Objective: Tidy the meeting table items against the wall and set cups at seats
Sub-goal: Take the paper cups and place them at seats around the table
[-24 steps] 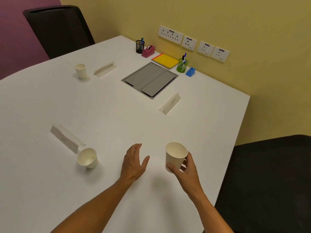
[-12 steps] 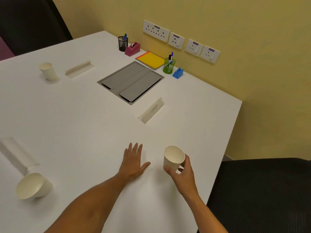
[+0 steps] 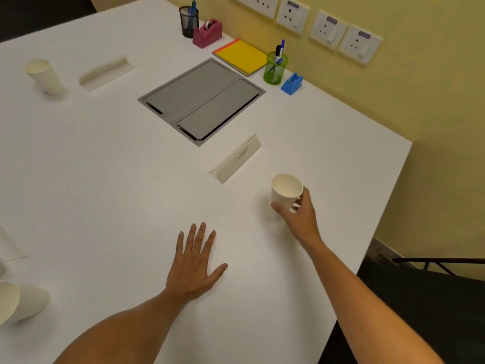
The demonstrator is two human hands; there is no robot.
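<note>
Paper cup (image 3: 286,191) in the right hand (image 3: 301,215): thumb on its near side, fingers curled round the far side, mouth up and tipped slightly to the left, low over the white table (image 3: 131,179) near its right edge; whether its base touches the top I cannot tell. Nearer, the left hand (image 3: 195,266) lies flat on the table, palm down, fingers spread and holding nothing. At the near left edge a second paper cup (image 3: 22,300) is partly cut off by the frame. Just beyond the held cup stands a folded name card (image 3: 237,158) with handwriting on it. Past that a grey cable hatch (image 3: 202,101) is set flush in the tabletop. Far left, a third paper cup (image 3: 44,76) stands beside another name card (image 3: 106,73). Along the yellow wall sit a blue holder (image 3: 291,84), a green pen cup (image 3: 275,68), a yellow notepad (image 3: 241,56), a pink tape dispenser (image 3: 207,32) and a black mesh pen cup (image 3: 188,22). Wall sockets (image 3: 328,28) run above them.
</note>
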